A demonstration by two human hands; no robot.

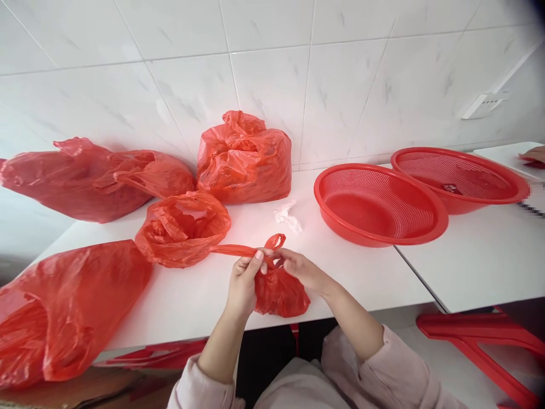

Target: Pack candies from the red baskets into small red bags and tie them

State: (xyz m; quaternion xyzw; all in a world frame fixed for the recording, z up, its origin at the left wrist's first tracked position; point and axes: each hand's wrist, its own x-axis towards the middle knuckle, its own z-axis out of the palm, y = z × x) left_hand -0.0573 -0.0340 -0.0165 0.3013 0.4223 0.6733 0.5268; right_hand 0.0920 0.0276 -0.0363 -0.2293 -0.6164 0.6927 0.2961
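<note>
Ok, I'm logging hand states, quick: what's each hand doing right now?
Left hand: closed, holding a strip of the small red bag.
Right hand: partly curled at the bag's top; grip unclear.

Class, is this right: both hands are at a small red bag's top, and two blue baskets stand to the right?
The colour is wrong: the head view shows two red baskets to the right. The left hand and right hand are indeed at the top of the small red bag.

This is a plain indoor room, somewhat kitchen-like, though whether in a home, shop or canteen cannot be told. The tiled wall (272,85), socket (485,105), white tables (374,278), colanders (357,218) and bags (283,294) suggest it.
</note>
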